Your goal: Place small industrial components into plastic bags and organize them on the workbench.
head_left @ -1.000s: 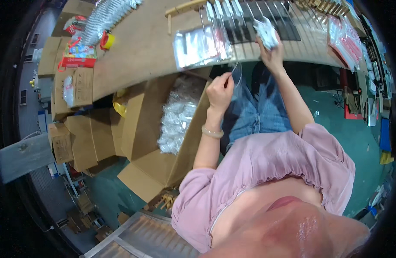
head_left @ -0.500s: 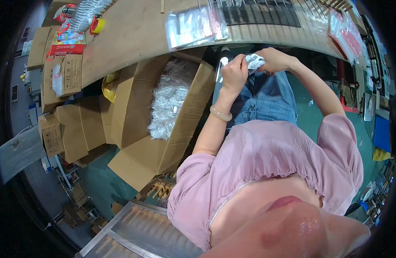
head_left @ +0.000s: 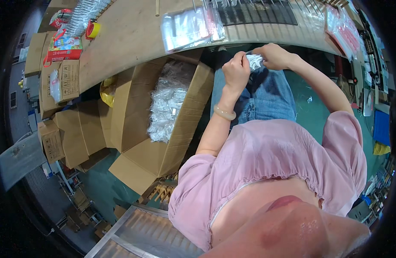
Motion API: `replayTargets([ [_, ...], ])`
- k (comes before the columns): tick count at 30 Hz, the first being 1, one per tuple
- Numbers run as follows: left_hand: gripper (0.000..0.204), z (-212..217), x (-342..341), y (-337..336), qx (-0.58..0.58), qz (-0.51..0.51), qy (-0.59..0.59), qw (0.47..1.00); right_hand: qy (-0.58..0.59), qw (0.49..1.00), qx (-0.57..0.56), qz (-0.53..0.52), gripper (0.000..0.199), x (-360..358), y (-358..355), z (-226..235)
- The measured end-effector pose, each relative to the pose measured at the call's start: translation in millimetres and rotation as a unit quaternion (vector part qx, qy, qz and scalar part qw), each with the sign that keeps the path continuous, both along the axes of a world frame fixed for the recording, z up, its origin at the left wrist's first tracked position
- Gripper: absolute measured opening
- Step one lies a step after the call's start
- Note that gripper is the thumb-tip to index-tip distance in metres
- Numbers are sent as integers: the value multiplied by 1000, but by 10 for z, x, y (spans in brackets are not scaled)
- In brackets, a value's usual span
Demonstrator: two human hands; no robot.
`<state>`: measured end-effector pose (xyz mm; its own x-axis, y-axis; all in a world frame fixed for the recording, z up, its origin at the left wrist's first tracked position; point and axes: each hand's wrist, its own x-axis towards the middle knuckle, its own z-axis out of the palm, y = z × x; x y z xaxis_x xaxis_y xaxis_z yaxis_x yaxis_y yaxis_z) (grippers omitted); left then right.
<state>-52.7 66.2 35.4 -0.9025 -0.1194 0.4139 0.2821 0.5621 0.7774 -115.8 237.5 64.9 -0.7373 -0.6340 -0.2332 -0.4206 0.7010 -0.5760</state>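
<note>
Both hands meet over the lap, just below the edge of the table (head_left: 133, 38). The left hand (head_left: 236, 71) is closed in a fist on one end of a small clear plastic packet (head_left: 254, 61), and the right hand (head_left: 273, 56) pinches the other end; the packet sits between them, above the blue jeans, and what it contains is too small to tell. A pale bangle (head_left: 224, 113) circles the left wrist.

To the left of the knees stands an open brown cardboard box (head_left: 129, 107), its flaps spread, filled with a heap of clear bags (head_left: 168, 103). More flattened and closed brown cartons (head_left: 60, 133) lie beside it on the green floor.

On the table, right above the hands, lies a stack of clear flat bags (head_left: 189, 28). At the table's far left sit a red and green printed package (head_left: 62, 47), a yellow tape roll (head_left: 93, 29) and a brown carton with a white label (head_left: 62, 81). At the right edge lie red-and-white packets (head_left: 342, 32).
</note>
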Motion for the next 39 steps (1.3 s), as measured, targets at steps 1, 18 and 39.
replayTargets([
  [1, 10, -4, 0, 8, -7, -4, -11, 1000, 24, 1000, 7, 8, 36, -9, 15, -2],
  [18, 10, -82, -34, -22, 30, -27, -1, 999, 76, 997, -21, 24, 21, 117, -167, 371],
  [39, 13, 50, -45, -799, -127, -254, 54, 957, 214, 940, -141, 227, 20, -108, 180, 169],
])
